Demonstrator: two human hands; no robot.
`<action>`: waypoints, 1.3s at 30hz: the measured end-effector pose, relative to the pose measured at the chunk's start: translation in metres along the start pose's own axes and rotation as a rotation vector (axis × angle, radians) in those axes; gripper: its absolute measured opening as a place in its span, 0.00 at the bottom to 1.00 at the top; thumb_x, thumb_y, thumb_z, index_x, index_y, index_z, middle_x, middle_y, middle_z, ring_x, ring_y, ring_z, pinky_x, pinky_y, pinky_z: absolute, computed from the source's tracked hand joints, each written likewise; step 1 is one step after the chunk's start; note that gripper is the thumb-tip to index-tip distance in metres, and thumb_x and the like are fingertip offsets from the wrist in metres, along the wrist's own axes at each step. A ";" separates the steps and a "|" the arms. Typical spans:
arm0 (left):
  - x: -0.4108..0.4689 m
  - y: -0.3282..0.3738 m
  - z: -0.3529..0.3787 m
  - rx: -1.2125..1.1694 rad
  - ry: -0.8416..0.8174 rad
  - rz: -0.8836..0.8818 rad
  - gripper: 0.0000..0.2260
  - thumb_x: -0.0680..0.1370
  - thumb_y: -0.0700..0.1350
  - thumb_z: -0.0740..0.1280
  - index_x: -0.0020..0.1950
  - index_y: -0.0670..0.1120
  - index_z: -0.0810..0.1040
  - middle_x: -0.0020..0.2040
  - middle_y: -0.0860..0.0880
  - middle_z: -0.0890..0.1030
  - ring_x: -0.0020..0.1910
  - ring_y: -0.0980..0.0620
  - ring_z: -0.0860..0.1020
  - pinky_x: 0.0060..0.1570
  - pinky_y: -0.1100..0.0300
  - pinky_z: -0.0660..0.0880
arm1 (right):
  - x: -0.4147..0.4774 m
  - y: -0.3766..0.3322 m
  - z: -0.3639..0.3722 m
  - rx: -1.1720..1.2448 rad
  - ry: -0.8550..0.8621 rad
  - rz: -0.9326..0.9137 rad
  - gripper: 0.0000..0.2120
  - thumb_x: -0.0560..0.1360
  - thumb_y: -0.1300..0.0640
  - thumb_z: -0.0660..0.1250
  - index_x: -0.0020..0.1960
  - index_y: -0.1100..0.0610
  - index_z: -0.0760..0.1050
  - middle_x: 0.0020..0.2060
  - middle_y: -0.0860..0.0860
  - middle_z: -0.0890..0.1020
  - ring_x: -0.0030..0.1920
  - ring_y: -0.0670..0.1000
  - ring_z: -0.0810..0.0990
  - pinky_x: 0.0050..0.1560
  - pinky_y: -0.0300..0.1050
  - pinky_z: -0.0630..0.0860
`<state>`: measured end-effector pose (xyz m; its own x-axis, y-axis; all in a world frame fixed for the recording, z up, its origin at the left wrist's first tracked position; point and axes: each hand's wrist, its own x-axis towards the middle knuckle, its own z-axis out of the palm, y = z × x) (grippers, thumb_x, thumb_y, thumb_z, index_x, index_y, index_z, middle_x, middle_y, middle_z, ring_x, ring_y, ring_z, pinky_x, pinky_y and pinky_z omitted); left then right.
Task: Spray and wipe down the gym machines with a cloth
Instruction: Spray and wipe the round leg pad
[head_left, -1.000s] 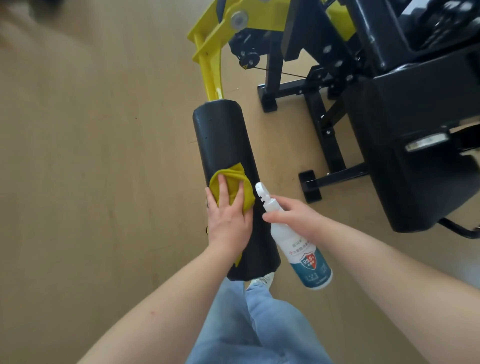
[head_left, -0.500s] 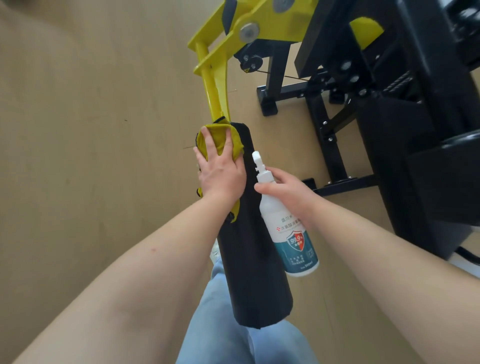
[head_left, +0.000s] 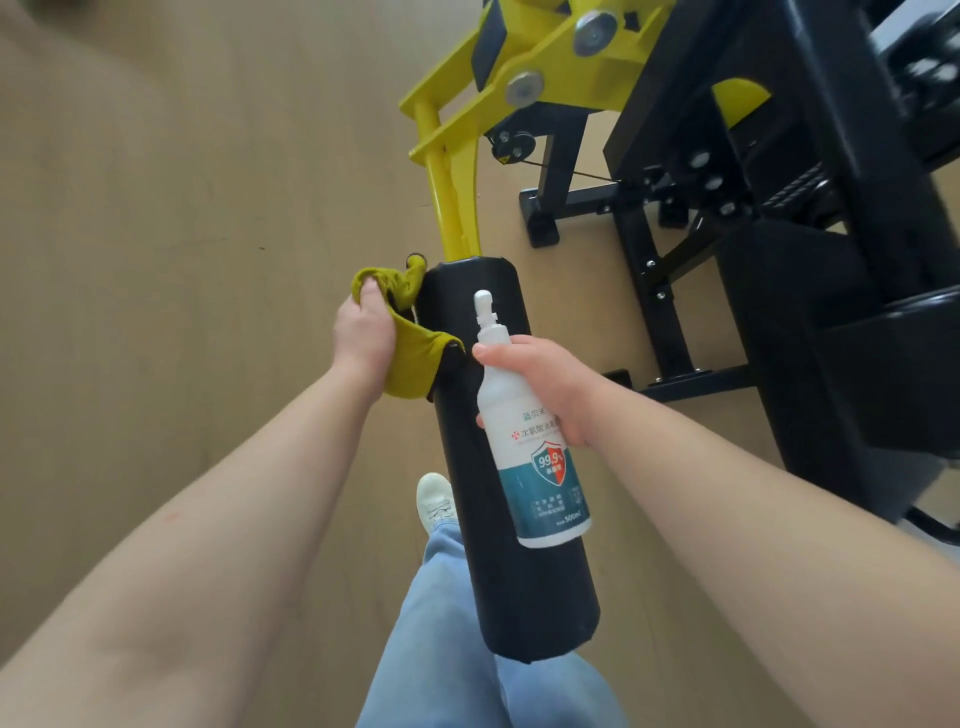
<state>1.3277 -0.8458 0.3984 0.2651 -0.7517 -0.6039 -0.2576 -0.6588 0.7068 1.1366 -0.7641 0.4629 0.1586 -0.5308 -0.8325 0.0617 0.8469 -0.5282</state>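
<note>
A black padded roller (head_left: 498, 571) hangs from a yellow arm (head_left: 449, 197) of the gym machine. My left hand (head_left: 363, 332) holds an olive-yellow cloth (head_left: 410, 358) against the roller's upper left side, fingers wrapped over the bunched fabric. My right hand (head_left: 540, 384) grips a white spray bottle (head_left: 540, 467) with a teal label, held upright in front of the roller, nozzle pointing up.
The machine's black frame (head_left: 665, 291) and a black padded seat (head_left: 857, 364) fill the right side. Wooden floor (head_left: 182, 260) spreads to the left. My jeans leg (head_left: 441, 649) and a white shoe (head_left: 435, 501) are below the roller.
My left hand slid the cloth up the roller from its middle to the top, then round onto its left side. The bottle stayed in my right hand beside the roller.
</note>
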 end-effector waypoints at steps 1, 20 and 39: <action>-0.003 -0.008 -0.006 -0.028 -0.026 -0.034 0.23 0.85 0.59 0.53 0.72 0.48 0.74 0.66 0.45 0.77 0.64 0.43 0.75 0.70 0.43 0.70 | -0.004 0.000 0.002 0.026 -0.008 0.018 0.16 0.80 0.47 0.72 0.62 0.55 0.73 0.39 0.56 0.83 0.44 0.61 0.85 0.51 0.59 0.85; -0.136 -0.100 -0.005 -0.284 -0.057 -0.152 0.17 0.85 0.59 0.55 0.59 0.53 0.79 0.55 0.47 0.83 0.56 0.43 0.82 0.63 0.43 0.77 | -0.092 0.105 -0.024 0.003 -0.102 0.162 0.23 0.79 0.44 0.72 0.66 0.57 0.74 0.49 0.57 0.83 0.47 0.59 0.85 0.53 0.56 0.83; -0.323 -0.201 0.036 0.927 -0.269 0.649 0.25 0.84 0.59 0.53 0.79 0.69 0.46 0.82 0.49 0.42 0.73 0.44 0.55 0.73 0.45 0.58 | -0.158 0.200 -0.048 0.039 -0.061 0.162 0.19 0.81 0.45 0.69 0.64 0.58 0.75 0.43 0.58 0.84 0.39 0.57 0.85 0.46 0.53 0.84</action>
<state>1.2601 -0.4721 0.4379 -0.3431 -0.8656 -0.3647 -0.8832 0.1651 0.4390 1.0770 -0.5126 0.4809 0.2286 -0.3857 -0.8938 0.0685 0.9223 -0.3805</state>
